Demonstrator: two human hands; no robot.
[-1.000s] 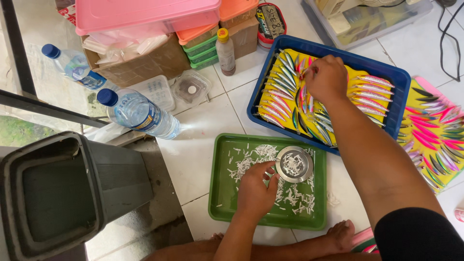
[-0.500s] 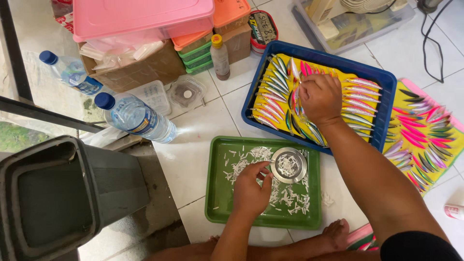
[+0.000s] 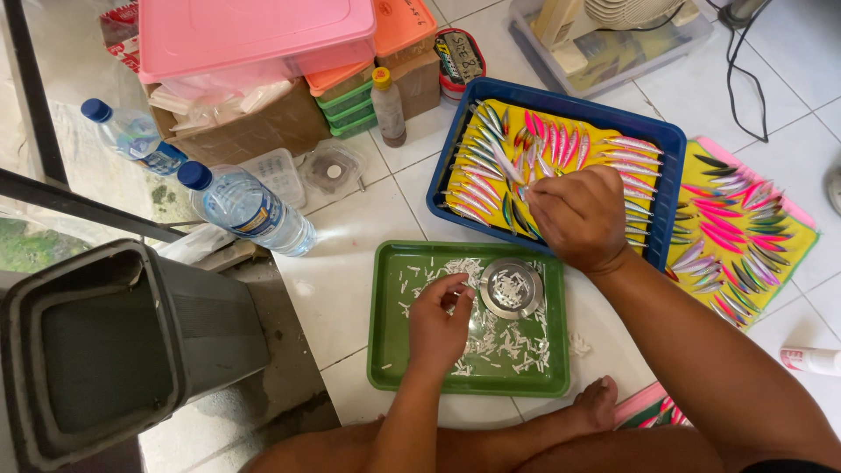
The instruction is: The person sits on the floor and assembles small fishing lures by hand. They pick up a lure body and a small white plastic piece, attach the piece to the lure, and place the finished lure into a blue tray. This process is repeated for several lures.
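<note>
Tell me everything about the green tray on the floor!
The green tray is a shallow rectangle with a raised rim, plastic by its look. It lies flat on the white tiled floor, just in front of the blue tray. Small white tube-like pieces are scattered over it, and a round metal dish holding more of them sits near its far edge. The left hand rests over it, fingertips among the pieces.

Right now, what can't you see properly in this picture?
- Head view: the right hand covers the lures under it in the blue tray, so any grip is hidden.
- The left hand hides its fingertips among the white bits in the green tray.
- The white bits are too small to identify.
- The dark bin is cut by the left edge.
</note>
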